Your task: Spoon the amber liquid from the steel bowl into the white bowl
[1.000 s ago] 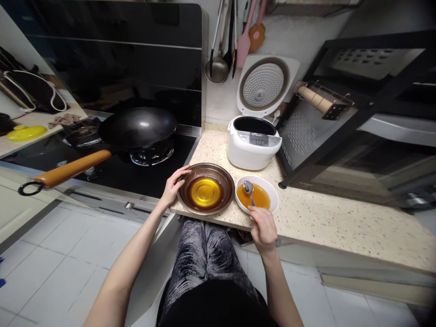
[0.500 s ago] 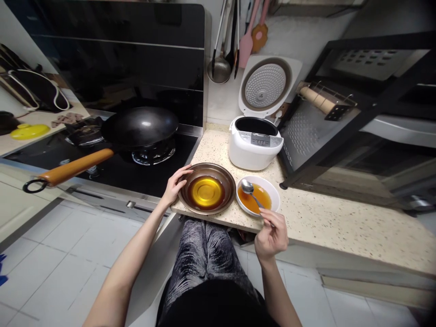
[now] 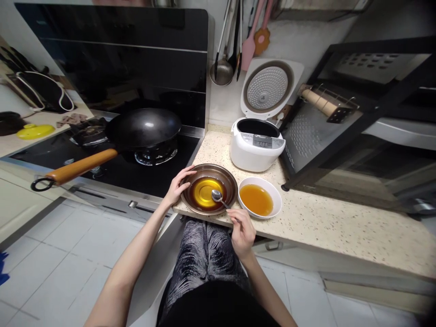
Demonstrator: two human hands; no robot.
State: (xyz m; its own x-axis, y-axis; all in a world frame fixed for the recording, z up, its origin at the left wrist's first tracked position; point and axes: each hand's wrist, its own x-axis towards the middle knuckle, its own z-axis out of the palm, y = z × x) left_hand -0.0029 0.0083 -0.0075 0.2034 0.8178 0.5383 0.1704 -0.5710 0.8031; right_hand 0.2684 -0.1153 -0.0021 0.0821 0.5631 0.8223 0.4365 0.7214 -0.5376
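A wide metal bowl [image 3: 232, 184] with clear golden-brown liquid stands at the counter's front edge, beside the stove. My left hand [image 3: 176, 188] grips its left rim, the thumb apart from the fingers. Pinched in my right hand [image 3: 244, 232] is the handle of a metal spoon [image 3: 217, 195], whose head is over the liquid on the bowl's right side. Whether the spoon touches the liquid I cannot tell. Just right of the metal bowl, a white bowl [image 3: 278, 210] contains cloudier orange-brown liquid.
Behind the bowls stands a white rice cooker [image 3: 255, 154] with its lid raised. On the stove at left, a black wok [image 3: 145, 127] points its wooden handle [image 3: 81, 167] toward the front. A dark rack [image 3: 306, 168] borders the counter [image 3: 340, 227] at right. Utensils [image 3: 223, 72] hang on the wall.
My right hand has carried the spoon leftward from over the white bowl to over the metal bowl. My left hand stays on the metal bowl's rim. The view has shifted slightly.
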